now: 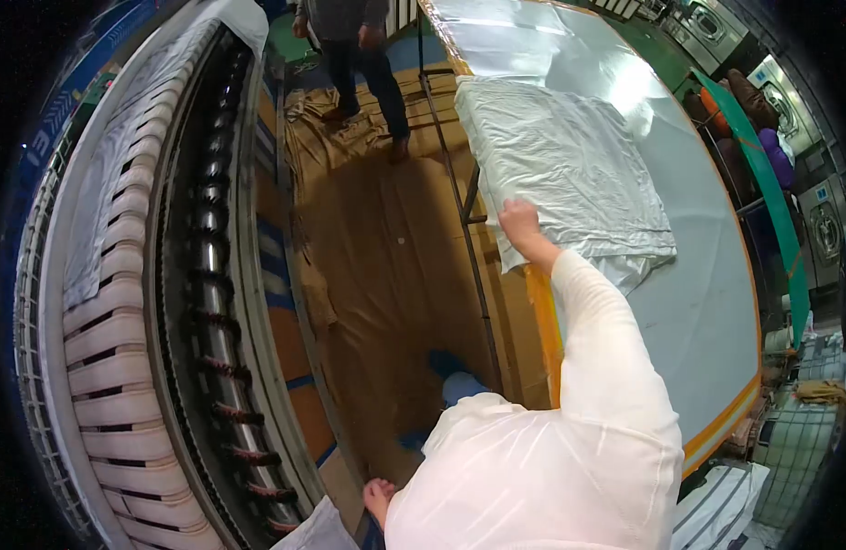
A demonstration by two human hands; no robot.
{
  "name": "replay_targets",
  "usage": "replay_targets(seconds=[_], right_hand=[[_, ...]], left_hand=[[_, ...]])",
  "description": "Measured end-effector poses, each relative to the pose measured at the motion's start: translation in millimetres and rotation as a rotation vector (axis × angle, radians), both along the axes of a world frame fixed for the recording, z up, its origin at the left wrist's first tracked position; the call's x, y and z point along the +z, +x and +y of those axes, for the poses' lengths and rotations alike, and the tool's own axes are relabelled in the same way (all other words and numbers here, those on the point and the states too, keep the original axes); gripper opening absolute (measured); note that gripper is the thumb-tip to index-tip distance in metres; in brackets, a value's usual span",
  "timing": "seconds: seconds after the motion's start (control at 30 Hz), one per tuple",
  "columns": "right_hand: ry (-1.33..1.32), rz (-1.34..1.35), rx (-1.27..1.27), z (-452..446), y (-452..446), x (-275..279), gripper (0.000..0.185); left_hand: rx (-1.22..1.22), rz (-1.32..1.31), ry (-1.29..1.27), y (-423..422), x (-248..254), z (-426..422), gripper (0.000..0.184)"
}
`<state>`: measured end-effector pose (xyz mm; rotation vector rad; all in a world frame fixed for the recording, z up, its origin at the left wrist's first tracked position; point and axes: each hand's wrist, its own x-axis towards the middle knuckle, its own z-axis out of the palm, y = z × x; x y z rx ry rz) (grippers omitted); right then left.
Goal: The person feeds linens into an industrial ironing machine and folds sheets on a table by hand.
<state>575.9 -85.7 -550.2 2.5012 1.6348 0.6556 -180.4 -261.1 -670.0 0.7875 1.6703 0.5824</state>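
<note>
A stack of white folded cloth (570,165), wrinkled on top, lies on the pale table at my right. My right hand (521,223) is closed at the stack's near left edge, fingers curled over the cloth. My left hand (379,498) hangs low by my body, beside the ironing machine, its fingers curled in with nothing visible in them; part of it is hidden by my white sleeve. A piece of white cloth (320,529) lies on the machine's edge close to that hand, apart from it.
On the left runs a long ironing machine with white belts (120,367) and a dark shiny roller (217,284). The pale table (707,275) has orange-taped edges. Cardboard (386,257) covers the floor. A person (354,55) stands at the far end. Washing machines (822,225) line the right.
</note>
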Motion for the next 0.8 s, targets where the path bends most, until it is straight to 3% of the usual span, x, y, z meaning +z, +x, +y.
replay_targets(seconds=[0.03, 0.2, 0.33, 0.37, 0.5, 0.6, 0.63, 0.67, 0.73, 0.8], right_hand=[[-0.054, 0.071, 0.067, -2.0, 7.5, 1.7, 0.009], [-0.039, 0.305, -0.079, -4.5, 20.0, 26.7, 0.023], [-0.065, 0.376, -0.048, -4.0, 28.6, 31.7, 0.02], [-0.074, 0.412, -0.038, -2.4, 33.9, 28.2, 0.019], [0.095, 0.871, -0.002, -11.6, 64.0, 44.8, 0.015], [0.249, 1.278, -0.005, -18.4, 74.9, 90.9, 0.014], [0.324, 1.398, 0.015, -20.4, 78.1, 105.6, 0.013], [0.401, 1.515, 0.036, -22.4, 79.7, 123.3, 0.013], [0.447, 1.551, 0.081, -23.3, 72.4, 168.4, 0.013], [0.49, 1.626, 0.15, -19.9, 56.3, 209.7, 0.013]], left_hand=[[-0.025, 0.011, -0.067, 58.5, 68.2, 46.0, 0.017], [-0.249, -0.185, 0.148, 173.6, 45.7, 166.4, 0.017], [-0.485, -0.279, 0.083, 326.2, 60.1, 241.9, 0.018], [-0.579, -0.263, 0.058, 369.5, 83.5, 252.0, 0.023], [-0.849, -0.49, 0.039, 511.2, 85.2, 271.7, 0.033], [-0.864, -0.515, 0.137, 607.5, 108.5, 264.6, 0.059], [-0.816, -0.567, 0.066, 628.8, 144.7, 261.7, 0.063], [-0.809, -0.724, 0.164, 648.4, 166.8, 258.4, 0.063], [-0.848, -0.751, 0.192, 680.1, 180.3, 257.5, 0.068], [-0.721, -1.049, -0.117, 700.6, 203.3, 246.0, 0.071]])
